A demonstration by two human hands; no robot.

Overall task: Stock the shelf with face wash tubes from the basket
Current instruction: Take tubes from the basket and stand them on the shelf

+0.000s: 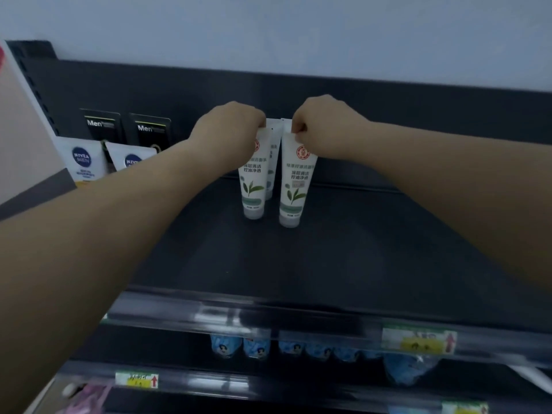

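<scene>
Left hand [230,130] pinches the crimped top of a white plastic face wash tube [253,186] printed with a green leaf; the right hand [322,127] pinches a second matching tube [294,189] just beside it. Both stand cap-down on the matte black metal shelf [298,258] beneath the hands, a pale grey wall [268,31] above. A third white tube [273,144] stands behind, between the hands.

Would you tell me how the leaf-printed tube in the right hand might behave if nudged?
The tube probably tips easily: it is tall above a narrow cap. Pinched at its flat crimp by the right hand, it looks light. Its smooth plastic may be slippery.
</scene>
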